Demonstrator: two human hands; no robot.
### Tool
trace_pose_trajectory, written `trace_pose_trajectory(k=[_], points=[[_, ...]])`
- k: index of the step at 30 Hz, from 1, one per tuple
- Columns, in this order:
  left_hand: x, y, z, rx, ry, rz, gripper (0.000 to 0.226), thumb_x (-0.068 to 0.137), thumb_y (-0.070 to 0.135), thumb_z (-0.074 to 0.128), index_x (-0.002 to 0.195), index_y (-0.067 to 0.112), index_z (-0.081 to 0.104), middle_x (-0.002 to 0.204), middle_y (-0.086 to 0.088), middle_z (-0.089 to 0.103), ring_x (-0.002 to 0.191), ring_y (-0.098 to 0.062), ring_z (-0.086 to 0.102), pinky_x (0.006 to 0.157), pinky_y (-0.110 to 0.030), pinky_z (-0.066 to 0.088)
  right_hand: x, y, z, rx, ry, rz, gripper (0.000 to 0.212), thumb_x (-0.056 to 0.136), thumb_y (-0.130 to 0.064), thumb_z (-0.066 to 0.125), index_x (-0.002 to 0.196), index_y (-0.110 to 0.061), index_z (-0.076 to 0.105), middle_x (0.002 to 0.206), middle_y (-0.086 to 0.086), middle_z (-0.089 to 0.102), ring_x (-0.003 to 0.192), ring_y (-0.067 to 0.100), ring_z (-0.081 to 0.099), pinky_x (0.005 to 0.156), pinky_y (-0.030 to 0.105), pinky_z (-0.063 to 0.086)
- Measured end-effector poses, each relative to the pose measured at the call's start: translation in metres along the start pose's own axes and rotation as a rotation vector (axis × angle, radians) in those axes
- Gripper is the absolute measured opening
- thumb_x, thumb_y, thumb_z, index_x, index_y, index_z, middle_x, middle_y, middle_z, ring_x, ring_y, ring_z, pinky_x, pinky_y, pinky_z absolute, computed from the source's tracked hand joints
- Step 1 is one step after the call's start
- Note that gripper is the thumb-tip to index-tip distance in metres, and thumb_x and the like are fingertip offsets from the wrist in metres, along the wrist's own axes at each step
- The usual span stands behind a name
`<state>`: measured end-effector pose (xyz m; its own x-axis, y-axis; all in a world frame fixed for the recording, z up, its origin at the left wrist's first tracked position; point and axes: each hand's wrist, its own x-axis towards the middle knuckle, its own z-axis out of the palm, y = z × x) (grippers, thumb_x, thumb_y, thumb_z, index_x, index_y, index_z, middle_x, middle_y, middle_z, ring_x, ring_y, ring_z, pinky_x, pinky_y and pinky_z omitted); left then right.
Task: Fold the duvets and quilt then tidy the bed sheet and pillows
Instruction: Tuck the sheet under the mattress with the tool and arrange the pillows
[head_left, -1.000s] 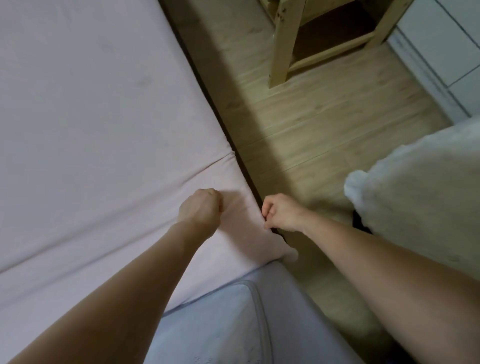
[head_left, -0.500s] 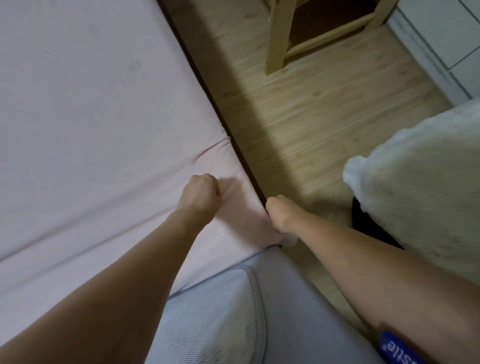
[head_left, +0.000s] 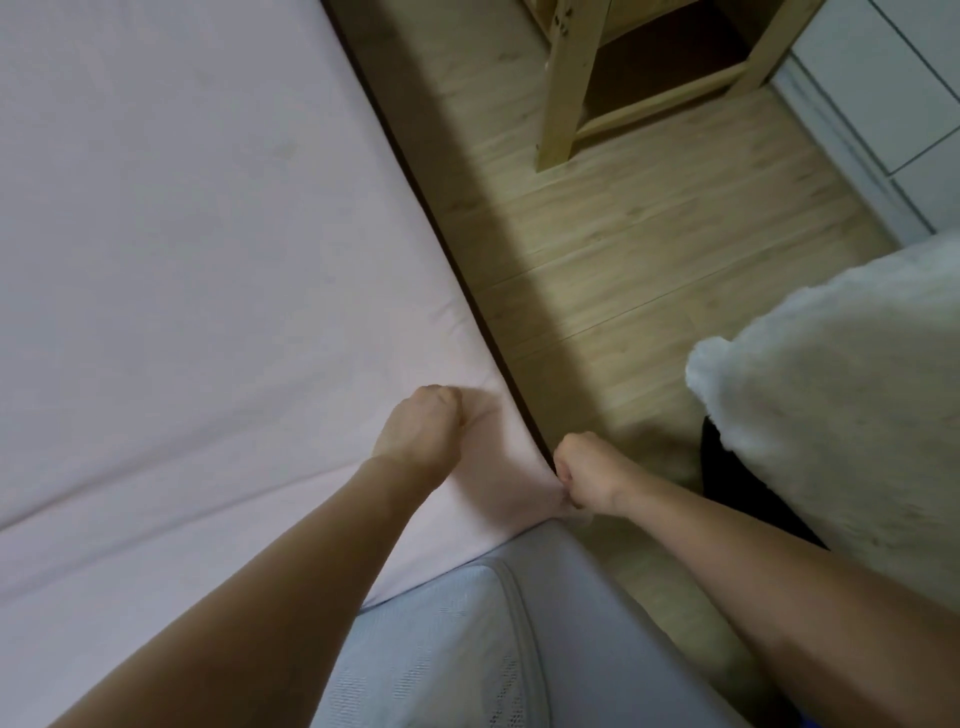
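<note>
At mattress (head_left: 447, 649) corner, 2 hands (head_left: 421, 436) gripping 1 sheet (head_left: 182, 286)

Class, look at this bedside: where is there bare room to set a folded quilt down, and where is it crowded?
Free: the pink sheet left of the bed edge, beyond the left hand; the floor strip between bed, stool and pillow. Crowded: the near corner, where both hands, right hand included, grip the sheet above the bare mattress.

floor: pale wood planks (head_left: 649, 249) | furniture: light wooden legs, perhaps a table (head_left: 563, 88) | wall: white panels (head_left: 893, 88)
</note>
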<state>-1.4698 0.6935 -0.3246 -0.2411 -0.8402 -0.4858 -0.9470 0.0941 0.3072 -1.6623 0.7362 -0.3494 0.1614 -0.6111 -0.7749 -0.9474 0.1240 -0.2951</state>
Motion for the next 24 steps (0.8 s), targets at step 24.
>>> trace_pose_trajectory(k=[24], points=[[-0.100, -0.143, -0.050, 0.268, 0.139, 0.363, 0.040, 0.072, 0.052, 0.074, 0.097, 0.027, 0.055, 0.083, 0.010, 0.058, 0.069, -0.017, 0.062, 0.048, -0.023, 0.046, -0.007, -0.100, -0.031, -0.645, 0.129, -0.717, 0.016, 0.091, -0.002, 0.046, 0.104, -0.009, 0.053, 0.105, 0.011, 0.054, 0.097, 0.030, 0.055, 0.073, 0.039, 0.042]])
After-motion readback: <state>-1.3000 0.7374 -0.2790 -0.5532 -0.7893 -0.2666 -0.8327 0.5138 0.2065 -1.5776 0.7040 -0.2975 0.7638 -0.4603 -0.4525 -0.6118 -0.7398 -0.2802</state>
